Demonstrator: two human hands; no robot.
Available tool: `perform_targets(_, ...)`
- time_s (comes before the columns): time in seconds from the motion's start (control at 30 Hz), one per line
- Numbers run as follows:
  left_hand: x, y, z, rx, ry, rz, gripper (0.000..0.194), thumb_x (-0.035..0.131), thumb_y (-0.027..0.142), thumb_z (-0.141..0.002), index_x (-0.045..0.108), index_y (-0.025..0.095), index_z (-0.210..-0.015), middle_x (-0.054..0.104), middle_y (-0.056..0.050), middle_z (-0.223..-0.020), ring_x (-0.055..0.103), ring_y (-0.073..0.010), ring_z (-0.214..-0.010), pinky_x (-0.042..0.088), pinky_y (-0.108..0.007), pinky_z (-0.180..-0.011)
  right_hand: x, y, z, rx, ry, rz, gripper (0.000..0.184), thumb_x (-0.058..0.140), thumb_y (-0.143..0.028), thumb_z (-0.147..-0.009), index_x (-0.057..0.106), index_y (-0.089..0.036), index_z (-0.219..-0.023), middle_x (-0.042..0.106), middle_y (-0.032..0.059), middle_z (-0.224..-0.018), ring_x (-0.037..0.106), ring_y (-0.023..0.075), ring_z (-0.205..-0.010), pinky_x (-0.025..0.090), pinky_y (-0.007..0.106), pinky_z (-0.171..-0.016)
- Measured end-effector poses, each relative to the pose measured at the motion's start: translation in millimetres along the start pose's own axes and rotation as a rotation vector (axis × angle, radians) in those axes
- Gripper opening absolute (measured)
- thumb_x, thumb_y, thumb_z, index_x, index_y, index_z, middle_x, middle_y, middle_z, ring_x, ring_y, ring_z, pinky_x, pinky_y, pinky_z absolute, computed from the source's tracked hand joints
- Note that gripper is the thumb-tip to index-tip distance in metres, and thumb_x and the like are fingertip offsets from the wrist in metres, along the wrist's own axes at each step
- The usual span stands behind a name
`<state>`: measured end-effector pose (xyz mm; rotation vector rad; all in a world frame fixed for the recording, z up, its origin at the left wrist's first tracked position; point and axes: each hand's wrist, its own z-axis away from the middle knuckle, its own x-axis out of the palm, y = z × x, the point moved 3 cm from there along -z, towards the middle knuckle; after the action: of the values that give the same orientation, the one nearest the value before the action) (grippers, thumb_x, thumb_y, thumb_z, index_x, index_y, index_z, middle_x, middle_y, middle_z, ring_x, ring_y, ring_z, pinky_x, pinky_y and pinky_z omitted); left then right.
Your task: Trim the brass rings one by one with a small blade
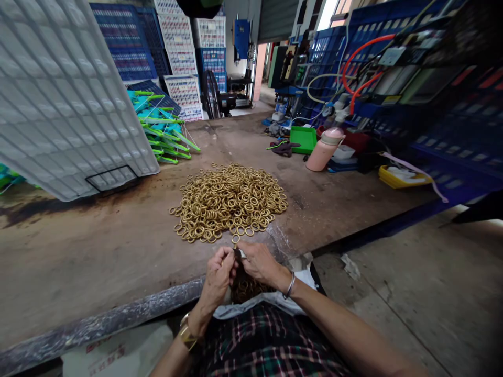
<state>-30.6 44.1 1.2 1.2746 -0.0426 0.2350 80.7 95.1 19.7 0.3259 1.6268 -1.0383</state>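
A heap of brass-coloured rings (231, 196) lies on the worktable in front of me. My left hand (219, 272) is closed, thumb and fingers pinched together at the table's near edge. Close beside it, my right hand (260, 262) is closed too, its fingertips almost meeting the left ones. A small pale piece shows at the right fingers, too small to name; what either hand grips is hidden. One loose ring (235, 239) lies just beyond the fingertips. Below both hands, more rings (249, 288) rest in a white bag (257, 299) on my lap.
A large grey-white crate (74, 99) stands tilted at the left, with bright green and turquoise plastic pieces (167, 136) behind it. To the right are a pink bottle (323, 152), a green tray (303, 139) and a yellow tray (404, 178). Orange hoses (348, 63) loop by a machine.
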Motion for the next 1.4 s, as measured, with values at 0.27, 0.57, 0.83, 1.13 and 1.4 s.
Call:
perform_targets(0.27, 1.3, 4.2, 0.2, 0.041, 0.0, -0.069, 0.034, 0.051, 0.051, -0.075, 0.046, 0.018, -0.071, 0.045, 0.007, -0.053, 0.036, -0.0039, -0.039, 0.026, -0.015, -0.035, -1.0, -4.2, -0.9, 0.056, -0.086, 0.085, 0.026, 0.038, -0.011, -0.075, 0.054, -0.015, -0.095, 0.065, 0.0082, -0.082, 0.056, 0.0156, -0.068, 0.028, 0.025, -0.057)
perform_targets(0.57, 6.2, 7.6, 20.0, -0.108, -0.141, 0.131, 0.032, 0.057, 0.048, -0.073, 0.047, 0.018, -0.07, 0.048, 0.006, -0.052, 0.036, -0.0032, -0.037, 0.024, -0.014, -0.033, 4.0, 21.9, -12.2, 0.268, -0.058, 0.248, 0.024, 0.037, -0.013, -0.08, 0.051, -0.015, -0.1, 0.066, 0.0108, -0.084, 0.061, 0.0186, -0.073, 0.033, 0.025, -0.059)
perform_targets(0.83, -4.9, 6.5, 11.4, -0.153, -0.031, 0.532, 0.025, 0.063, 0.035, -0.072, 0.047, 0.016, -0.07, 0.058, -0.001, -0.068, 0.047, -0.0056, -0.046, 0.029, -0.014, -0.034, 4.9, 13.1, -23.5, 0.245, 0.058, 0.221, 0.022, 0.042, -0.032, -0.087, 0.044, -0.021, -0.105, 0.066, 0.0061, -0.093, 0.061, 0.0179, -0.081, 0.033, 0.024, -0.061)
perform_targets(1.13, -16.1, 8.6, 5.8, -0.278, -0.019, 0.772, 0.015, 0.067, 0.02, -0.065, 0.055, 0.012, -0.071, 0.06, -0.004, -0.069, 0.056, -0.0102, -0.056, 0.033, -0.014, -0.036, 4.8, 13.8, -32.7, 0.255, 0.047, 0.18, 0.018, 0.041, -0.028, -0.086, 0.048, -0.021, -0.1, 0.065, 0.0048, -0.092, 0.06, 0.0175, -0.082, 0.032, 0.025, -0.064)
perform_targets(1.4, -16.3, 7.9, 2.8, -0.219, -0.032, 0.687, 0.025, 0.072, 0.023, -0.062, 0.05, 0.014, -0.07, 0.052, 0.003, -0.061, 0.05, -0.0053, -0.05, 0.026, -0.011, -0.034, 3.3, 12.9, -29.4, 0.247, 0.067, 0.173, 0.021, 0.04, -0.022, -0.083, 0.049, -0.019, -0.101, 0.06, 0.0065, -0.099, 0.057, 0.0165, -0.082, 0.034, 0.025, -0.065)
